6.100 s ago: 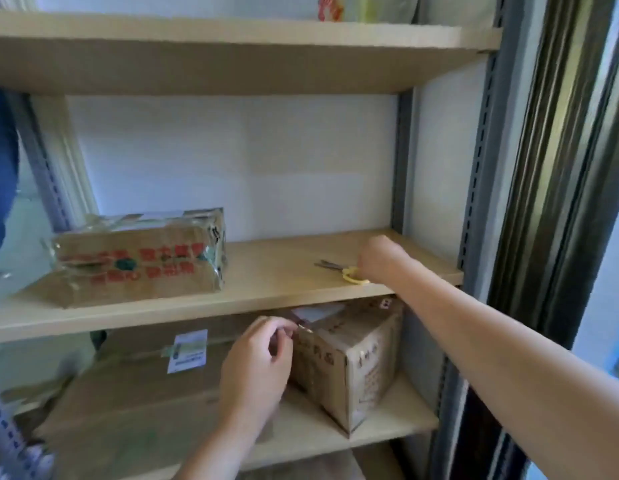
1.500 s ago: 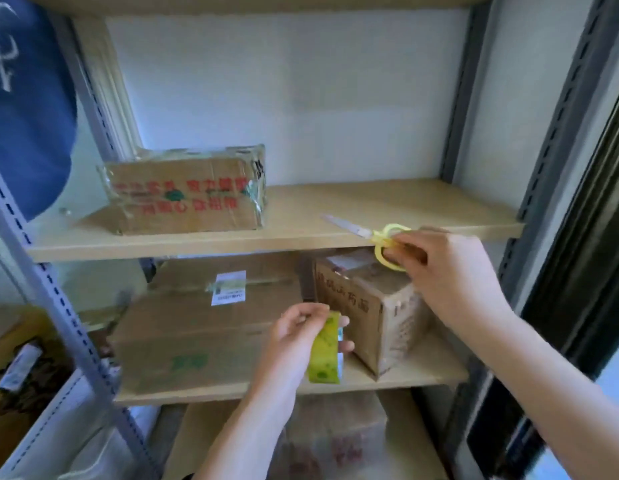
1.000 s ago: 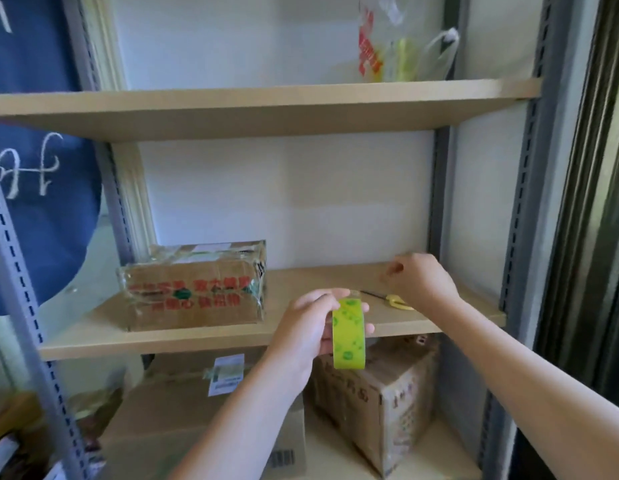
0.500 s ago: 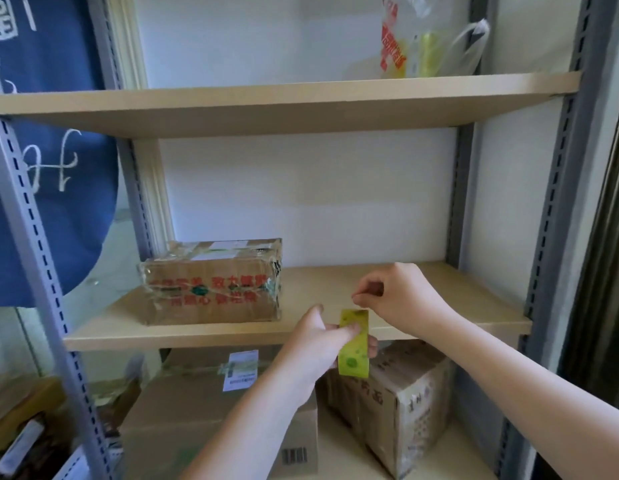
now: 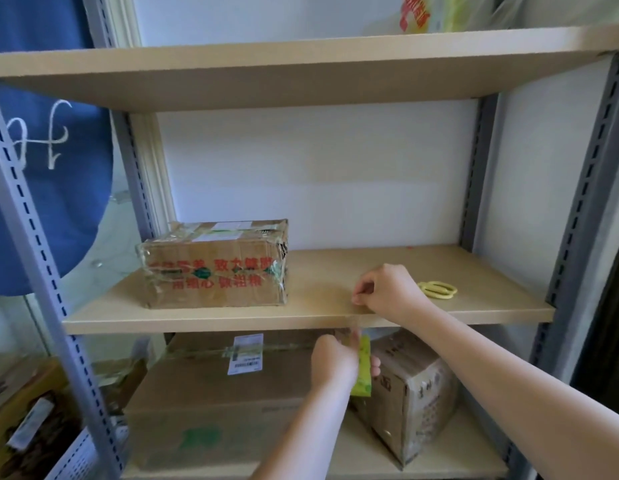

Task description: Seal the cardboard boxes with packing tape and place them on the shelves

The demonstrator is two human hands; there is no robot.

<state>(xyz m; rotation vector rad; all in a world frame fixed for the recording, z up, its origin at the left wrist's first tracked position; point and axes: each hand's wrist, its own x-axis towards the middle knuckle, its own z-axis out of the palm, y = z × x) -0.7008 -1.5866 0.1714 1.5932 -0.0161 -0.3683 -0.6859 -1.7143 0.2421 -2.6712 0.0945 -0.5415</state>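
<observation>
Taped cardboard box (image 5: 216, 265): brown, red print, wrapped in clear tape, lying flat on the left of the middle shelf (image 5: 336, 306). Large flat box (image 5: 214, 393): lower shelf, white label on top. Small box (image 5: 412, 386): beside it on the right, angled. Tape roll (image 5: 363, 367): yellow-green, upright on edge, in front of the lower boxes.

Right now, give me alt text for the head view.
Left hand grips a green roll of packing tape while the right hand pinches its pulled-out clear end at the middle wooden shelf. Yellow-handled scissors and a taped brown cardboard box rest on that shelf.
</observation>
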